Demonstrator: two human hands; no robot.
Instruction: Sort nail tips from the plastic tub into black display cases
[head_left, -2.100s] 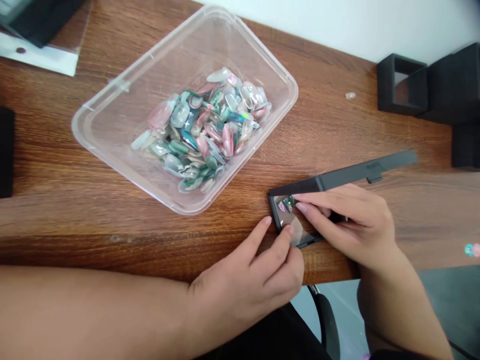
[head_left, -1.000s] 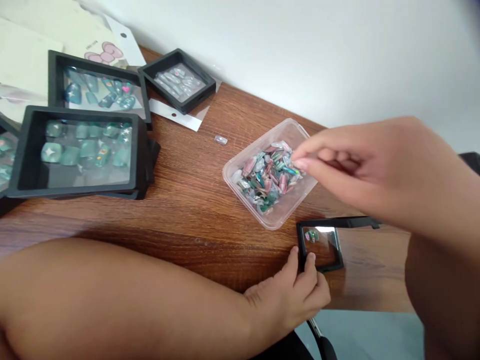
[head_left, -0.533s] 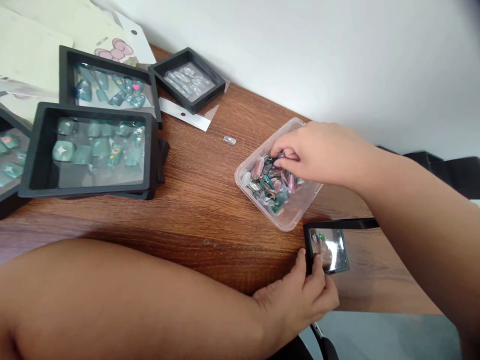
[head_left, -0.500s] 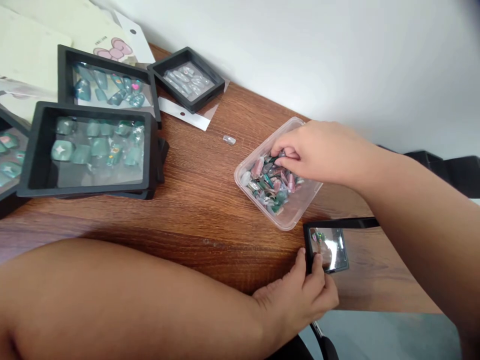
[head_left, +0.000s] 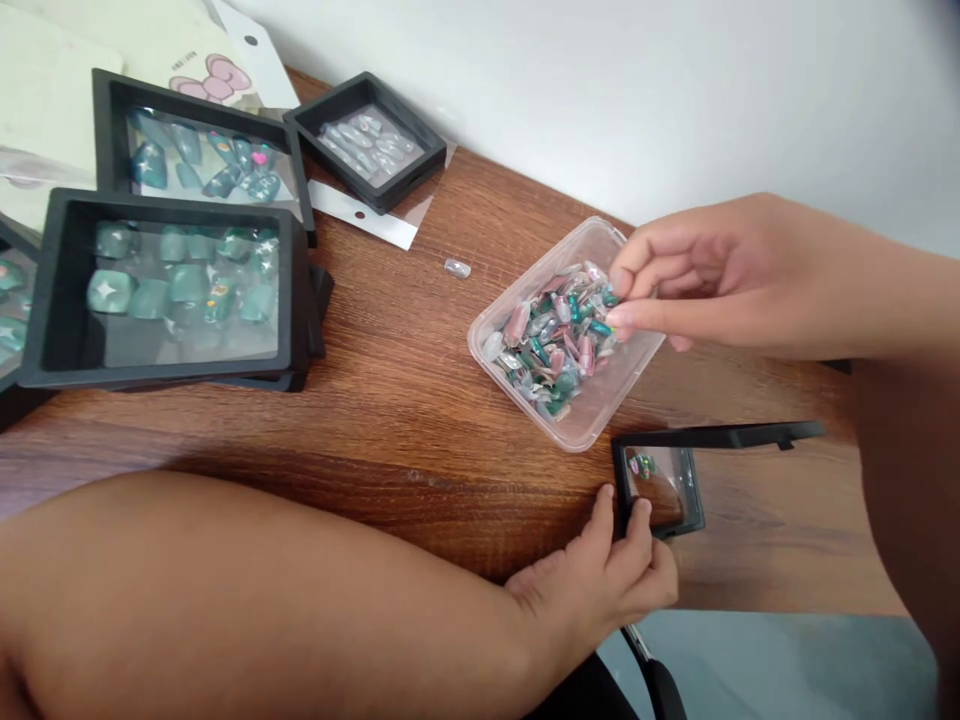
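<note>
A clear plastic box (head_left: 592,425) holds a pile of press-on nails (head_left: 559,330) in pink, teal and silver. Over its right side, my right hand (head_left: 690,280) pinches a small teal nail (head_left: 610,296) between thumb and fingers. My left hand (head_left: 607,570) grips the near left edge of a small black frame (head_left: 697,505), whose lid (head_left: 735,436) stands open. Inside that frame a few small green and pink nails (head_left: 642,466) lie at the far left. One silvery nail (head_left: 457,268) rests alone on the wooden table, left of the box.
Black display frames with teal nails (head_left: 165,375) are stacked at the left. A smaller black frame (head_left: 379,200) with silvery nails lies near the white wall (head_left: 600,100). Pale bags (head_left: 52,90) lie at the back left. Below the table edge, part of a chair (head_left: 660,690) shows.
My right hand has risen out of the pile and moved right, now with a teal nail in its fingers. My left hand stays on the small frame. The view has shifted slightly.
</note>
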